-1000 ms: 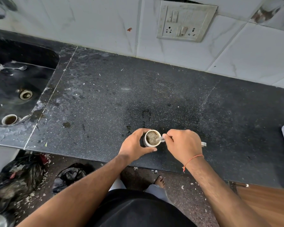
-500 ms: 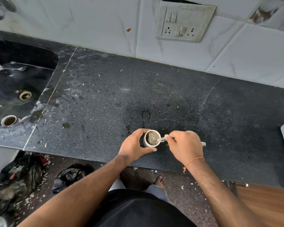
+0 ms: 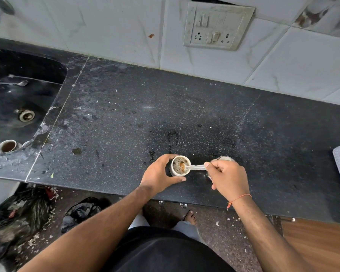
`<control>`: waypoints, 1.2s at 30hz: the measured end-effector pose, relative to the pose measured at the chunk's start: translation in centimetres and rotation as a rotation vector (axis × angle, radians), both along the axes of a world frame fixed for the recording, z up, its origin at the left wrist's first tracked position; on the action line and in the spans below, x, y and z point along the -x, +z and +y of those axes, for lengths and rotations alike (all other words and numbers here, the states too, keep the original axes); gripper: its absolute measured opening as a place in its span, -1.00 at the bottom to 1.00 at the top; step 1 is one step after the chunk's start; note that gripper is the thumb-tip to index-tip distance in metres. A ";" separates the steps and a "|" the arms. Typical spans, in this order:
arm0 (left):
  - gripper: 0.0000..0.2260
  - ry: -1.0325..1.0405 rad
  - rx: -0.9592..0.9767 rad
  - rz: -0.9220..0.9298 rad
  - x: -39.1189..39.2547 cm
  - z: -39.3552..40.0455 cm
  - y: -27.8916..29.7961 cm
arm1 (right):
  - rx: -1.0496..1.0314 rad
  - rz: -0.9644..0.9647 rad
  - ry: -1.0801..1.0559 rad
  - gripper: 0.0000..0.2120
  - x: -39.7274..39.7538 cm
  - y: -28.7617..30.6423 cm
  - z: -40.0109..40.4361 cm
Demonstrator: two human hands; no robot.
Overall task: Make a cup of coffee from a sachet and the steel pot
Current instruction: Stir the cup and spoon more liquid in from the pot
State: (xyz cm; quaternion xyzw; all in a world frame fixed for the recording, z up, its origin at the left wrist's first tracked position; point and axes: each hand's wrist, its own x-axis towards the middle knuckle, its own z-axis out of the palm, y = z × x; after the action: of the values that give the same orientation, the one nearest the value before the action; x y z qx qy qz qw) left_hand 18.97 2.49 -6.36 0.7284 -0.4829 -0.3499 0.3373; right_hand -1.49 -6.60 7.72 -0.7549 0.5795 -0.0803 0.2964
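Left hand (image 3: 159, 176) wraps the cup (image 3: 180, 165) on the tabletop (image 3: 126, 118), right hand (image 3: 229, 178) pinches the spoon (image 3: 195, 167) in frothy coffee, so only final stirring seems left.

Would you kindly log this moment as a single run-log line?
phase: stirring | left hand: steadies cup on counter | right hand: holds spoon, bowl in frothy coffee | pot: not identifiable

counter (image 3: 185, 114): black speckled stone, dull, smeared | wall tiles (image 3: 106, 30): glossy marbled white | spoon (image 3: 196, 167): shiny metal | cup (image 3: 176, 173): smooth white ceramic
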 end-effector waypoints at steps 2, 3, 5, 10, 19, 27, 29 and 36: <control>-0.29 -0.003 -0.002 -0.001 0.0 0.0 0.1 | 0.011 0.000 -0.003 -0.65 0.1 0.2 0.1; -0.29 -0.002 -0.003 0.000 0.0 0.0 0.1 | 0.015 0.005 -0.003 -0.65 0.1 0.3 0.2; -0.29 -0.002 -0.005 -0.001 0.0 0.0 0.2 | 0.020 0.006 -0.006 -0.66 0.2 0.3 0.2; -0.29 -0.005 -0.005 -0.001 0.0 0.0 0.2 | 0.006 -0.004 -0.014 -0.66 0.5 0.5 0.2; -0.29 -0.001 -0.020 0.004 0.0 0.0 0.2 | -0.047 -0.043 -0.061 -0.67 1.0 0.4 0.1; -0.30 -0.002 -0.022 0.012 -0.1 0.0 0.3 | -0.072 -0.108 -0.115 -0.63 2.0 0.3 -0.3; -0.30 -0.005 -0.023 0.015 -0.1 0.0 0.3 | -0.069 -0.139 -0.129 -0.62 2.4 0.5 -0.2; -0.29 -0.013 -0.023 0.003 -0.1 0.0 0.4 | 0.145 -0.228 -0.097 -0.76 3.2 1.1 1.0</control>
State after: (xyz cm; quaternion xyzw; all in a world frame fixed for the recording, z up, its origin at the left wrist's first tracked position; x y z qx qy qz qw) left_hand 19.11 2.53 -5.99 0.7284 -0.4831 -0.3588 0.3276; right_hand -4.68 -5.65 8.80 -0.7315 0.5704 -0.2214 0.3009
